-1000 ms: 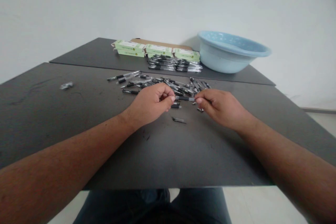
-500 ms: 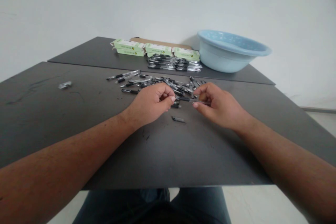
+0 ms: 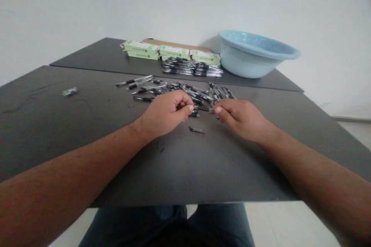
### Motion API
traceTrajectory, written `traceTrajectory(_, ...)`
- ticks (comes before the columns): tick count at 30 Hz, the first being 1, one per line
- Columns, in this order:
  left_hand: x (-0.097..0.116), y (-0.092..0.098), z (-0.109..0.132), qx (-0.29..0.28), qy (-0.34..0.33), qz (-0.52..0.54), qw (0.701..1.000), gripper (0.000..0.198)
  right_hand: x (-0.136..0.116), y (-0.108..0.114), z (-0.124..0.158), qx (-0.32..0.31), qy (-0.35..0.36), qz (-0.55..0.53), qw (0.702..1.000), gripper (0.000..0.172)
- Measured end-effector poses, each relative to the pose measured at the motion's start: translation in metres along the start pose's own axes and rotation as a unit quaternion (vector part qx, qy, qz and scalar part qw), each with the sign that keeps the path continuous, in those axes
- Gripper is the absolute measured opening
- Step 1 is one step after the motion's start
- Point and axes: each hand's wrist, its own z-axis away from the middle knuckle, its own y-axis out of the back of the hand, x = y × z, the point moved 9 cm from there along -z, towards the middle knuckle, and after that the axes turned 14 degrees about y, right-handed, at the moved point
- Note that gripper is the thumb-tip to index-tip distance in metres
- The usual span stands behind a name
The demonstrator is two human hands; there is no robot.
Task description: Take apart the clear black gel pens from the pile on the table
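A clear-barrelled pen with a black grip (image 3: 203, 109) spans the small gap between my two hands. My left hand (image 3: 169, 112) is closed, thumb against curled fingers, at the pen's left end; its fingers partly hide that end. My right hand (image 3: 239, 117) pinches the other end between thumb and forefinger. Behind and around both hands lies a loose pile of similar pens (image 3: 185, 89). A small clear piece with a dark end, looking like a pen cap (image 3: 197, 129), lies on the dark table (image 3: 185, 170) just in front of the hands.
Green-and-white boxes (image 3: 142, 49) stand in a row at the back, several pens (image 3: 178, 71) stacked before them. A light blue basin (image 3: 246, 61) sits at the back right. A small clear bundle (image 3: 70, 91) lies far left. A seam crosses the table.
The right thumb and forefinger have closed together on the pen's right end, where they were more apart before. My left hand stays almost where it was.
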Motion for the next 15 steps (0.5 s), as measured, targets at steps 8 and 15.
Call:
traceTrajectory(8,0.0044,0.0005,0.0008,0.005,-0.007,-0.033,0.999,0.013,0.0,-0.0025,-0.0004,-0.007,-0.003,-0.015,1.0,0.028)
traceTrajectory(15,0.0094,0.0011,0.0027,0.008,-0.019,-0.043,0.999,0.012,0.0008,-0.0038,-0.0007,-0.019,-0.009,-0.016,1.0,0.031)
